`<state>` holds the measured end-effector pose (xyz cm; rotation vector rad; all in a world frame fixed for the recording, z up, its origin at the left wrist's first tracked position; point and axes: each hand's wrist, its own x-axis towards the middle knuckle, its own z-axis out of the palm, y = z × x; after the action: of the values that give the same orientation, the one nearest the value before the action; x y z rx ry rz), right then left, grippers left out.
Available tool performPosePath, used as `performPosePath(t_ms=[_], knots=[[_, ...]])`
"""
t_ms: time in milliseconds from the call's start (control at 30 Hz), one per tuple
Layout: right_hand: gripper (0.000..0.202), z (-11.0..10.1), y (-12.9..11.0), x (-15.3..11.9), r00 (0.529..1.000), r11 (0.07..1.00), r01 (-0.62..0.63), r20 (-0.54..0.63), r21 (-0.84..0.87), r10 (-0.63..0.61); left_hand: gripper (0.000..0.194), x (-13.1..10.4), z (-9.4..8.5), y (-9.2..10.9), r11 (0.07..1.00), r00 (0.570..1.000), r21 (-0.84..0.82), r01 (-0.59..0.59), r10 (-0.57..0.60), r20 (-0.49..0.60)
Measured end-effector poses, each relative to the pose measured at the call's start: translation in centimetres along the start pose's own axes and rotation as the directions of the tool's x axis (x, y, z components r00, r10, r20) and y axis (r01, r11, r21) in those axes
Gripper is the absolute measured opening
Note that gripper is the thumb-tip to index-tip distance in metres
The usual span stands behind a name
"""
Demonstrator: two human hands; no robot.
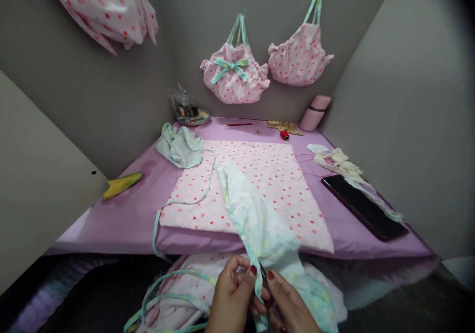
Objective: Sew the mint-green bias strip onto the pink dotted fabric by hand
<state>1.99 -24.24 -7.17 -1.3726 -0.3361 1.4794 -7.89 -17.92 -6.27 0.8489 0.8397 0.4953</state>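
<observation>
My left hand (233, 293) is closed, pinching the edge of a pale mint-green fabric piece (260, 214) with a patterned border strip (237, 221). Against that edge, my right hand (287, 301) grips a slim dark tool (263, 275); fingers and cloth hide most of it, so its kind is unclear. The mint fabric runs from my hands up onto a pink dotted cloth (304, 209) lying flat on the table. More pink dotted fabric (178, 293) and loose mint strips (174, 273) are bunched below, to the left of my hands.
On the lilac-covered table (118, 229) lie crumpled mint fabric (181, 147), a yellow-green object (122, 185), a woven basket (195, 118), a red pencil (238, 124), a red spool (284, 135), a pink bottle (315, 113) and a phone (361, 207). Dotted bags (237, 93) hang behind.
</observation>
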Motion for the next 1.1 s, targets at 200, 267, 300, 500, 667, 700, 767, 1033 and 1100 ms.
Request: performPosePath(t_ms=[200,267,300,500,667,700,767,1033,1100], knots=[[0.055,-0.3,0.0,-0.4,0.999,0.999,-0.033,-0.038,0.008,0.033,0.04,0.1,0.0,-0.5,1.0,1.0,-0.001,-0.014,0.014,0.015],[0.055,0.1,-0.2,-0.4,0.999,1.0,-0.02,-0.039,0.02,0.02,0.04,0.1,0.1,-0.6,1.0,1.0,-0.011,-0.022,0.022,0.018],[0.055,0.3,-0.4,-0.3,0.999,1.0,-0.008,-0.034,0.03,0.009,0.04,0.1,0.1,-0.6,1.0,0.999,-0.016,-0.023,0.023,0.022],[0.055,1.7,-1.7,-0.2,0.998,0.999,-0.009,-0.054,0.039,0.012,0.039,0.0,0.1,-0.3,0.999,0.999,-0.031,-0.018,0.019,0.027],[0.058,1.7,-1.5,0.3,0.999,0.999,-0.012,-0.036,0.039,0.014,0.04,0.0,0.1,-0.2,0.999,0.999,-0.032,-0.019,0.02,0.026],[0.058,1.6,-1.4,0.4,0.999,0.999,-0.014,-0.034,0.04,0.016,0.04,0.0,0.0,-0.2,0.999,0.999,-0.035,-0.018,0.019,0.026],[0.056,1.4,-1.3,0.3,0.999,0.999,-0.009,-0.035,0.037,0.01,0.04,0.0,0.0,-0.2,0.999,1.0,-0.039,-0.005,0.007,0.031],[0.054,1.1,-1.3,-0.2,0.997,1.0,-0.011,-0.07,0.016,0.012,0.042,0.0,0.0,-0.4,0.999,1.0,-0.05,-0.011,0.011,0.017],[0.054,1.1,-1.3,-0.1,0.998,0.999,-0.028,-0.057,0.023,0.029,0.044,0.0,0.0,-0.5,0.999,1.0,-0.052,-0.002,0.003,0.019]])
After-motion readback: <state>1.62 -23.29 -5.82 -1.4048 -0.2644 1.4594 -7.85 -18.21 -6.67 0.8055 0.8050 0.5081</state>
